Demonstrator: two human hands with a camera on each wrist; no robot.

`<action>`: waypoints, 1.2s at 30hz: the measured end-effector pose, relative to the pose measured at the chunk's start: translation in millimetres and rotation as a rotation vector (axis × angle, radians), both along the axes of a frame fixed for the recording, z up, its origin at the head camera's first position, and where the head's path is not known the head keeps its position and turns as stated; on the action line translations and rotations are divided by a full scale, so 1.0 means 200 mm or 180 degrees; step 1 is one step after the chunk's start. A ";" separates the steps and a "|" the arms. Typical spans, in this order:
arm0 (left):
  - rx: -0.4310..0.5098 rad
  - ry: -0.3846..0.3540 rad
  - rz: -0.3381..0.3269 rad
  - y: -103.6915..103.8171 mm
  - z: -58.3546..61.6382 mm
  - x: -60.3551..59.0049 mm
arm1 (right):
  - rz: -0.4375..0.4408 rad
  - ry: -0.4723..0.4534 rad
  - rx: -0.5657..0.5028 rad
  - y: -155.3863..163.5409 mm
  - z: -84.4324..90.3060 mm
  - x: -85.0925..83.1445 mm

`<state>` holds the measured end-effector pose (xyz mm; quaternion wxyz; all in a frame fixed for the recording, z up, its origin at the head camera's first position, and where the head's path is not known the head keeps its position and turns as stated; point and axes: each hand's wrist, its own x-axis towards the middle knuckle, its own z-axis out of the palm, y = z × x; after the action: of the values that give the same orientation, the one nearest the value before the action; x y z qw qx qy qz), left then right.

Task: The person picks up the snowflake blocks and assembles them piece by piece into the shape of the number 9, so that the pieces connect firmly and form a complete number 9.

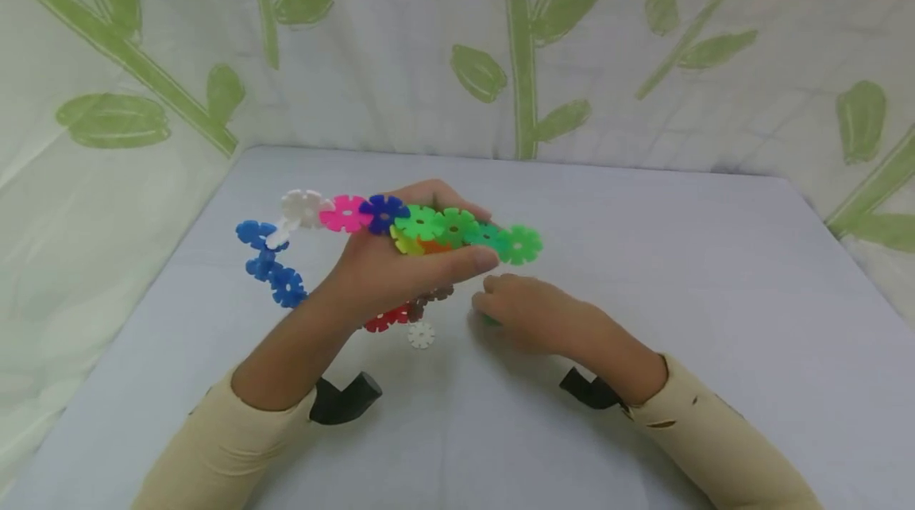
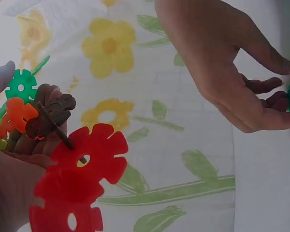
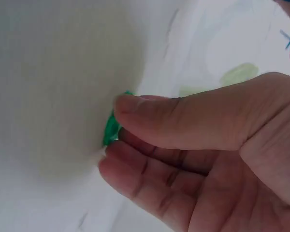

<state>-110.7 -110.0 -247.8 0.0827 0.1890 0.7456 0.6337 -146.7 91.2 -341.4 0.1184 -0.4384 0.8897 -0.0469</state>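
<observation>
Cloth backdrop [image 1: 400, 49] with green stems and leaves hangs behind the pale table [image 1: 715, 272], no time to dwell. Going left to right: the blue discs [image 1: 268, 264] hang off the far left end of your disc chain [image 1: 422, 226], then it runs white, pink, dark blue, and several greens to the right tip, so its long axis lies roughly level, left to right, above the table. Your left hand [image 1: 400, 264] grips that chain near its middle, fingers curled round it, with red discs [image 2: 79, 183] and a brown disc [image 2: 50, 116] dangling under the palm. One loose white disc [image 1: 422, 334] lies flat on the table just below that hand. Your right hand [image 1: 532, 311] sits low on the table, right of and beneath the chain's green end; thumb and fingers pinch a small green disc [image 3: 111, 129] against the surface. So the green piece is below and near the chain's right tip, and your right hand is the nearer one to that tip. Two dark wrist mounts [image 1: 343, 399] show at your cream sleeves [image 1: 715, 438]. No brand, label or readable writing anywhere.
</observation>
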 end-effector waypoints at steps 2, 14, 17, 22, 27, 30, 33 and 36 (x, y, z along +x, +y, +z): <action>-0.0044 -0.0204 0.0058 0.00 0.01 0.00 | -0.0169 -0.0188 -0.0003 0.02 0.00 -0.03; 0.0272 0.0012 -0.0102 -0.03 -0.04 -0.05 | 0.0019 -0.1236 -0.0883 0.12 0.03 -0.13; 0.0439 0.0118 -0.0201 -0.03 -0.05 -0.07 | 0.0365 -0.1802 -0.1808 0.14 0.08 -0.14; 0.0530 0.0219 -0.0323 -0.03 -0.05 -0.08 | 0.1196 -0.2544 -0.3476 0.21 0.20 -0.11; 0.0510 0.0139 -0.0434 -0.03 -0.05 -0.08 | 0.1638 -0.2783 -0.3941 0.21 0.27 -0.07; 0.0432 0.0102 -0.0491 -0.03 -0.05 -0.08 | 0.1648 -0.2732 -0.3911 0.19 0.29 -0.05; 0.0381 0.0092 -0.0553 -0.03 -0.06 -0.08 | 0.1636 -0.2625 -0.3840 0.18 0.29 -0.04; 0.0352 0.0076 -0.0582 -0.04 -0.06 -0.08 | 0.1670 -0.2539 -0.3795 0.18 0.29 -0.04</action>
<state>-125.7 -117.1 -259.0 0.1207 0.2681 0.6900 0.6614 -154.7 127.0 -283.7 0.1814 -0.5750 0.4703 -0.6444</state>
